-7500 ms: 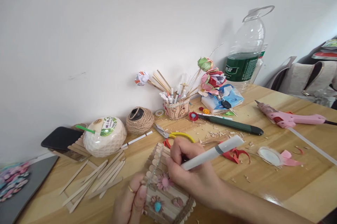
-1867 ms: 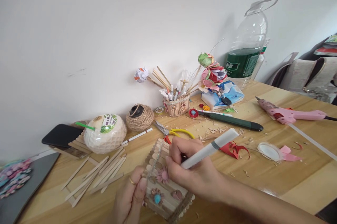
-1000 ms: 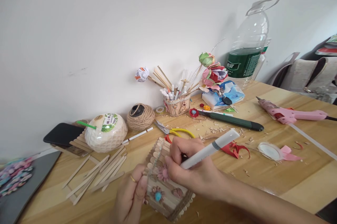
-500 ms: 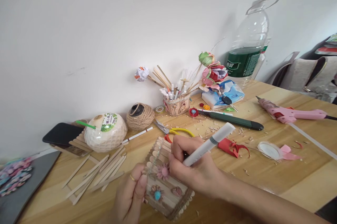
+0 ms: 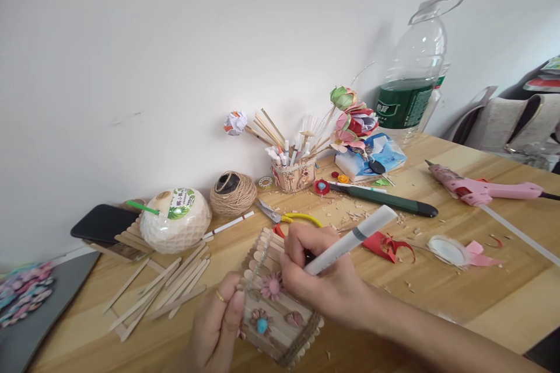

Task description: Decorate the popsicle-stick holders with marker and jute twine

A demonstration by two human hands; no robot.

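Note:
A small wooden-stick box (image 5: 273, 332) with twine edging is tilted near the table's front edge. Its face bears a pink flower (image 5: 272, 286), a flower with a blue centre (image 5: 261, 325) and a small pinkish-brown piece (image 5: 294, 319). My left hand (image 5: 221, 317) is closed on the box's left edge, a ring on one finger. My right hand (image 5: 321, 276) grips a white marker (image 5: 352, 240) with a grey band, close over the box's upper right part. The marker's tip is hidden behind my fingers.
Loose sticks (image 5: 161, 291), a wrapped coconut (image 5: 175, 221) and a twine ball (image 5: 233, 193) lie left. Yellow-handled scissors (image 5: 301, 218) lie behind the box. A holder (image 5: 294, 176), green cutter (image 5: 394, 201), pink glue gun (image 5: 490, 188) and large bottle (image 5: 406, 93) stand or lie farther back and right.
The marker's upper end has tilted slightly to the right in my right hand. My left hand and the box look almost unmoved.

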